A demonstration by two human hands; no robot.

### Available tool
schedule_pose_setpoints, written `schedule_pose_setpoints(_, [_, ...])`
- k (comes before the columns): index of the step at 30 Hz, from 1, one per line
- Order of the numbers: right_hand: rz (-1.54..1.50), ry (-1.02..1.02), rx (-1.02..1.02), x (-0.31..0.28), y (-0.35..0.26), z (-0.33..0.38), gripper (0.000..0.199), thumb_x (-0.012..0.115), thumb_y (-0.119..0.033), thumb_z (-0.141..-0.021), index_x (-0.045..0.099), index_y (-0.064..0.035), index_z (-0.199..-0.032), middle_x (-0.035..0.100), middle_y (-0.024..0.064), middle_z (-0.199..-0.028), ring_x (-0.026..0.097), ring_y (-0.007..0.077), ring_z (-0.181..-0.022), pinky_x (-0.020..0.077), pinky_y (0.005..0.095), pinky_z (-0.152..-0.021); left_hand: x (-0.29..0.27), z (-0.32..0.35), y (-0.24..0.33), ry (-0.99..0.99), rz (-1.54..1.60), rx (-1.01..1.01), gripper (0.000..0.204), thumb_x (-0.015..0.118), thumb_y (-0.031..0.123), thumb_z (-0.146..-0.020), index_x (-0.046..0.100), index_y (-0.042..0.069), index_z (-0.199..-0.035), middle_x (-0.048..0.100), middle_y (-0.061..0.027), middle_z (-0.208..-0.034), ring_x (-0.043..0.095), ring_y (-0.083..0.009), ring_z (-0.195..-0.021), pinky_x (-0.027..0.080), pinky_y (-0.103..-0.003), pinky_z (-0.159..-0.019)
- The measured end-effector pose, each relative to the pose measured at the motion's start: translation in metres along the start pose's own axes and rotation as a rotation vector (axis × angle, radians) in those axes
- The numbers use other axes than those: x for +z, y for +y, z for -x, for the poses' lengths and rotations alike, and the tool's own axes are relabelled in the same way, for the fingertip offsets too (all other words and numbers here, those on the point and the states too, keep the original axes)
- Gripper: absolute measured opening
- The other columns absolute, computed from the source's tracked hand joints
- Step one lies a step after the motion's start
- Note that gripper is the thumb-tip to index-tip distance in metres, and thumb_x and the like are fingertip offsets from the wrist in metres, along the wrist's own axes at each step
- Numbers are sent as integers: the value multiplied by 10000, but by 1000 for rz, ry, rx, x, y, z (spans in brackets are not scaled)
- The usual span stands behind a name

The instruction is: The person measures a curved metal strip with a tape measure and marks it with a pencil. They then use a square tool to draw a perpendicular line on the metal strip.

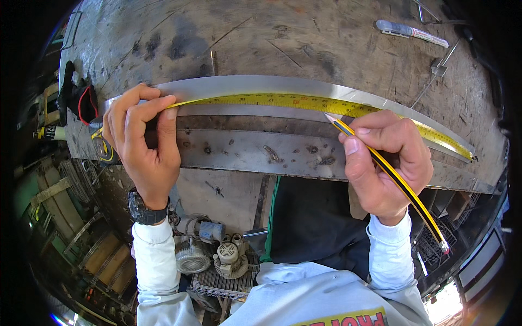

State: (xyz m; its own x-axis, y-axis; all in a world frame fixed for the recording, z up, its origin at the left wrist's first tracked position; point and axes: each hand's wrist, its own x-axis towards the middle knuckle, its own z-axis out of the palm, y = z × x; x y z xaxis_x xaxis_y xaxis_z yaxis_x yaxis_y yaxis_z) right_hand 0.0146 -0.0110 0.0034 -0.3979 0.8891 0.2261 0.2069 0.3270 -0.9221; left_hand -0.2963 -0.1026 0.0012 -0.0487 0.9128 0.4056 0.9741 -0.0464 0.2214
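Note:
A flat grey metal strip (244, 85) lies along the near side of the workbench, bowed by the lens. Stretched over it is a yellow tape measure blade (266, 100), its hooked end at the strip's right end. My left hand (144, 127) pinches the blade near the strip's left part, and the tape's case (103, 145) sits beside that hand, partly hidden. In my right hand (389, 163) is a yellow and black striped pencil (405, 191). Its tip touches or nearly touches the strip at the blade's near edge, around the middle.
A paint marker (412, 32) lies at the far right of the workbench (261, 43), close to thin metal rods (435, 70). Black and red gloves (81, 100) rest at the left. Under the bench edge, motors (231, 258) stand on a wire rack (223, 283).

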Motion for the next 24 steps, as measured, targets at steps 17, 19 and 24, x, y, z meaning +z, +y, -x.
schedule_pose_setpoints(17, [-108, -147, 115, -11, -9, -4, 162, 719, 27, -848, 566, -13, -883, 710, 181, -847, 687, 176, -728, 541, 277, -690, 1, 0, 0, -11, 22, -19, 82, 742, 138, -960, 743, 106, -1035, 708, -56, -1141, 611, -265, -1101, 374, -425, -1064])
schedule_pose_setpoints(19, [-195, -111, 192, -13, -8, -4, 163, 713, 28, -856, 559, -15, -890, 708, 187, -863, 695, 180, -747, 552, 280, -710, 1, -1, 0, -14, 27, -19, 83, 742, 139, -960, 742, 106, -1037, 708, -56, -1145, 611, -265, -1104, 373, -425, -1067])
schedule_pose_setpoints(24, [-56, -101, 156, -9, -6, -3, 167, 711, 24, -871, 553, -5, -913, 711, 197, -897, 710, 190, -771, 577, 296, -738, 1, 1, -1, -14, 25, -21, 89, 743, 139, -961, 740, 107, -1044, 709, -58, -1152, 613, -266, -1110, 375, -426, -1069])
